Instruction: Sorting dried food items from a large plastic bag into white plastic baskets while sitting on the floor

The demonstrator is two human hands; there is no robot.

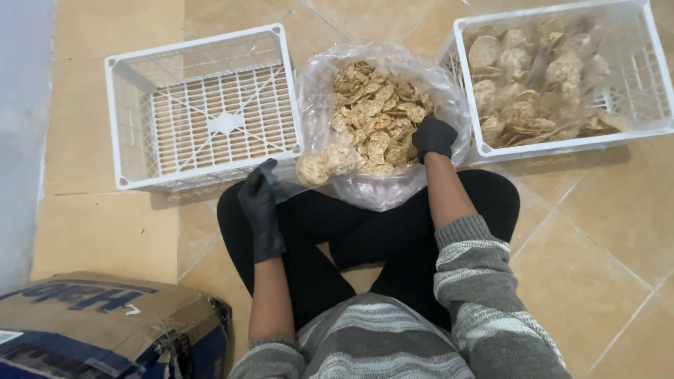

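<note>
Seated person on a tiled floor (604, 231), viewed from above. Ahead stand two white plastic crates: the left crate (203, 109) holds only a clear liner, the right crate (562, 77) holds bagged round crackers. Between them, directly in front of the crossed legs, lies an open clear plastic bag (379, 105) heaped with loose round crackers (372, 112). A cardboard box (105, 323) sits at lower left. The right hand (434, 137), in a black glove, is sunk into the right edge of the heap, fingers curled down among the crackers; whether it grips any cannot be told. The left hand (261, 207), also gloved, lies nearer the body, pinching a small clear bag holding a short stack of crackers (326, 165), which runs rightward from the fingertips against the large bag's near left rim, just beside the left crate.
</note>
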